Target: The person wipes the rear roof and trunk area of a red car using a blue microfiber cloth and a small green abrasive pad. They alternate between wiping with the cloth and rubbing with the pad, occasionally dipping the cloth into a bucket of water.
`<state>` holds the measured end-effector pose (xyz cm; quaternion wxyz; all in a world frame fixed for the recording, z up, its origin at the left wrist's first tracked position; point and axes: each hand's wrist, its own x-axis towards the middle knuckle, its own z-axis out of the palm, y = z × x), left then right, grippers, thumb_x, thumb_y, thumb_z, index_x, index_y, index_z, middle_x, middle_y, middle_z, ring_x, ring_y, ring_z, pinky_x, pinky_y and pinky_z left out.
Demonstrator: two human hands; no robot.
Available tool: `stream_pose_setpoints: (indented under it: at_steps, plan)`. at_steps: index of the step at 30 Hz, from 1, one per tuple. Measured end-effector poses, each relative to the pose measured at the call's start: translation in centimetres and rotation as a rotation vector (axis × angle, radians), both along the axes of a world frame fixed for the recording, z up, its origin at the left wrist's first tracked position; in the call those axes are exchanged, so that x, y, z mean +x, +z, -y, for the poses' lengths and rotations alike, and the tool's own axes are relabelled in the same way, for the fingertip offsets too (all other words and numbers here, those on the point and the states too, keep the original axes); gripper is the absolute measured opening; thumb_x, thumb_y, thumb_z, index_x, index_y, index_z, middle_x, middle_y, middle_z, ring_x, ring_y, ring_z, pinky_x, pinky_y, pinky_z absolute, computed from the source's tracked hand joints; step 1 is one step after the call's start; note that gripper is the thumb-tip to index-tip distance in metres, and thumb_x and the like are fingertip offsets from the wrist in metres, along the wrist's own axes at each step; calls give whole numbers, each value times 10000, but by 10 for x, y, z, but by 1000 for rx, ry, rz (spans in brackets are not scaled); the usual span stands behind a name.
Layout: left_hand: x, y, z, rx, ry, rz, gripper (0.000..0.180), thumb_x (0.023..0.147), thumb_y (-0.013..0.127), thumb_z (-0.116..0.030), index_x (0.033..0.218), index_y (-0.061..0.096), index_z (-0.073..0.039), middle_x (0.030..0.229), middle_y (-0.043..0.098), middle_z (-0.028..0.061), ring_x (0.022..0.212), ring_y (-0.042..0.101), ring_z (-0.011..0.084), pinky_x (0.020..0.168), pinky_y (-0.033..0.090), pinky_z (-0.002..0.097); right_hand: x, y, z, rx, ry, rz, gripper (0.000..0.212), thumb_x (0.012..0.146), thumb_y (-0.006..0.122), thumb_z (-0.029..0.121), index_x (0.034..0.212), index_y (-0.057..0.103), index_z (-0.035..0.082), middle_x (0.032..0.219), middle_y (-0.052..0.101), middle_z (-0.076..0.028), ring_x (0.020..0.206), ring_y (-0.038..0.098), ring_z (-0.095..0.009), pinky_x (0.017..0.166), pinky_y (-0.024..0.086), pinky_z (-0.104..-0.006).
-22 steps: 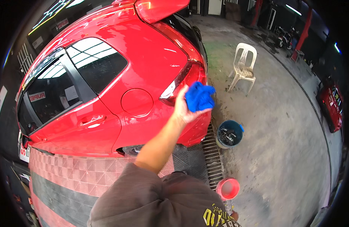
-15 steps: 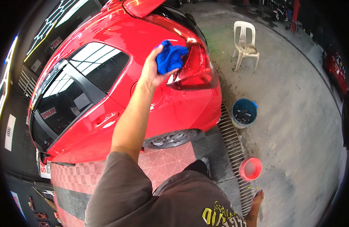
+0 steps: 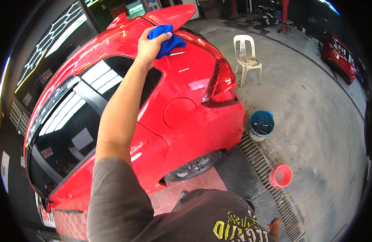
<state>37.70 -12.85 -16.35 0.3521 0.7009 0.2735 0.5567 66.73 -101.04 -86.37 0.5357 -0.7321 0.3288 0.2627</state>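
Left hand (image 3: 149,49), grip clenched on blue cloth (image 3: 172,45), at red car (image 3: 190,82). Cloth likely light, soft, floppy; best held bunched mid-fold. Right hand out of view.

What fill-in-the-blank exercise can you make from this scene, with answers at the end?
The left hand holds a cloth coloured ____.
The nearest car is painted ____.
To the right of that car stands a white ____.
The buckets in view number ____.
Missing words: blue; red; chair; two.
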Motion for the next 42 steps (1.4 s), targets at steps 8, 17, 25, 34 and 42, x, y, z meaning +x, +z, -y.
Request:
stream_pose_setpoints:
  at_steps: [8,17,25,34,42]
  plan:
    - [-104,42,-68,1236,244,-784,540,838,894,-278,1358,759,-218,1431,649,161,1337,622,422,1126,539,513,-118,206,-447,444,397,347,661,1116,576,462,1684,463,142,1686,506,-39,1458,509,-234,1109,479,-510]
    - [-95,26,-107,1261,291,-863,589,923,800,-496,1453,705,-257,1471,637,197,1366,610,419,1140,532,529,-260,497,-789,398,914,1586,603,1186,463,343,1659,422,-30,1713,410,-308,1628,351,-447,1351,276,-486]
    - [-102,22,-115,1305,374,-856,613,912,792,-495,1480,676,-293,1438,644,162,1339,628,404,1137,533,527,-419,413,-765,239,1154,1585,751,1150,462,362,1723,246,-74,1807,182,-322,1694,109,-509,1343,48,-657]
    - [-95,21,-110,1242,357,-877,598,908,789,-470,1464,680,-279,1427,649,176,1342,632,410,1140,529,530,-279,488,-848,256,901,1520,680,1202,328,404,1774,196,60,1845,140,-237,1716,109,-404,1370,68,-585]
    - [-92,20,-113,1243,361,-869,594,938,784,-524,1471,674,-285,1438,660,132,1410,606,371,1148,519,531,-326,493,-825,99,1006,1592,689,1191,373,351,1765,191,16,1836,146,-260,1714,100,-420,1367,68,-589]
